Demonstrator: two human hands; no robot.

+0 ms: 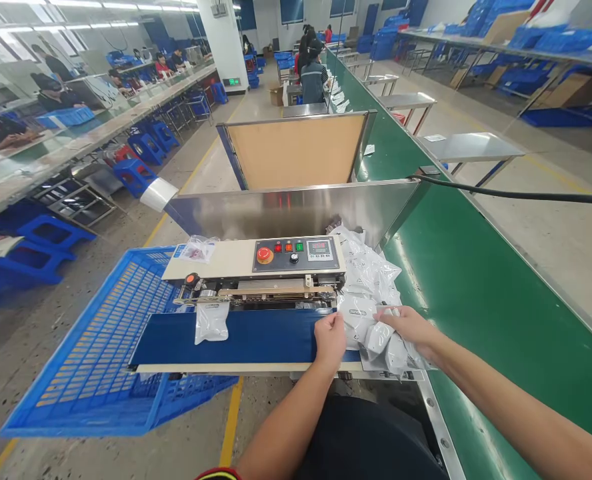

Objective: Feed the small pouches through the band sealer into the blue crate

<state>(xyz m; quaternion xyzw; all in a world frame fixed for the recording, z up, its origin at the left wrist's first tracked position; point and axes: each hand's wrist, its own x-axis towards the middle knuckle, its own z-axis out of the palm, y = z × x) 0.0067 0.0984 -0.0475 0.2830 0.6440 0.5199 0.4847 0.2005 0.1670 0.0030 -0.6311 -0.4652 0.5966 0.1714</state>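
My left hand (330, 341) is closed at the right end of a blue belt (271, 339), its fingertips pinching the left edge of a white plastic pouch (355, 316) with dark print. At the pouch's other side, my right hand (407, 325) grips a corner, with thumb and fingers together. More filled pouches (369, 267) lie heaped behind and under both hands. Just beyond the belt stands a band sealer (226, 259) with a red knob and lit buttons. Another white pouch (212, 324) hangs from its sealing track on the left, over the belt.
A blue plastic crate (91, 333) stands to the left, below the belt. Along my right runs a green conveyor (476, 300), crossed by a black cable (516, 195). A metal panel (286, 212) rises behind the sealer. People sit at benches farther off.
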